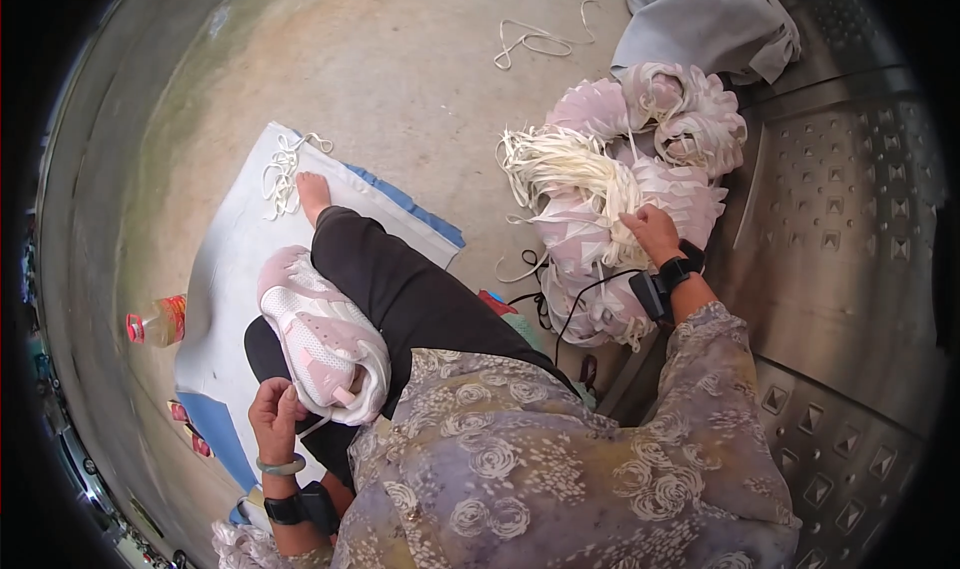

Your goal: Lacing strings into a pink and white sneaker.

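A pink and white sneaker lies across my lap. At its near left edge, my left hand is closed, thumb against fingers, with a short white strand showing beside it. What the fingers pinch is too small to make out. Over on the right, my right hand reaches to a thick bundle of cream shoelaces, its fingertips closed on the laces. The bundle lies on top of a pile of pink and white sneakers.
A white sheet with blue parts lies under my bare foot; loose white laces rest on it. A bottle stands left. Another lace lies on the floor. Grey cloth and a patterned metal panel border the right side.
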Demonstrator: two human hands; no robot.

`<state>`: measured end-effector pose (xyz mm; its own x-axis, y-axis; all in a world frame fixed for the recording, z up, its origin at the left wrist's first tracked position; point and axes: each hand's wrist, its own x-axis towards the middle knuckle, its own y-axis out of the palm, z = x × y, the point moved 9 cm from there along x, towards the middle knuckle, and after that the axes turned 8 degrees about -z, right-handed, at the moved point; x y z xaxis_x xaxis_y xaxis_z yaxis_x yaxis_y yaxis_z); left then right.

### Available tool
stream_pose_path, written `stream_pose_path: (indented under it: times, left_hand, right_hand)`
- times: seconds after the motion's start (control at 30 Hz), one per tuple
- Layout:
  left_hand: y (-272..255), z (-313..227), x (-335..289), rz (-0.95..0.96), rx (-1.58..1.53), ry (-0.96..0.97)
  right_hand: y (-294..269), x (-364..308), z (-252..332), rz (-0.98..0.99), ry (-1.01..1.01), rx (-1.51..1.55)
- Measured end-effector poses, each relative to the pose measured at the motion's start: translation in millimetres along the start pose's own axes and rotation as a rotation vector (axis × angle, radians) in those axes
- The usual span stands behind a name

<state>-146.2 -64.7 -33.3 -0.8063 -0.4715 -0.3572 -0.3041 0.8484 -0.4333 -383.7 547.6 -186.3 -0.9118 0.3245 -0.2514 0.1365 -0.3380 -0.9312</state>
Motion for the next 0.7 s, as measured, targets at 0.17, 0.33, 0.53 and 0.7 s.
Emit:
stream_pose_path:
  times: [0.17,0.33,0.53,0.7]
  left_hand:
    - [1.1,-5.7,2.4,0.031,0.032,0.006]
    - [-16.6,-15.0,4.7,-0.017,0.07,0.055]
    - [-32.5,-23.7,4.2,-0.06,0.059,0.095]
    - [-24.5,-43.2,2.8,-0.036,0.048,0.178]
  right_hand:
    - [15.7,-2.1,-11.4,-0.076,-0.056,0.13]
    - [-5.6,5.9,-48.5,-0.199,0.019,0.659]
    - [-114.4,-53.1,-0.8,-0.265,-0.038,0.985]
    - [-175.5,-104.2,38.8,-0.001,-0.144,1.109]
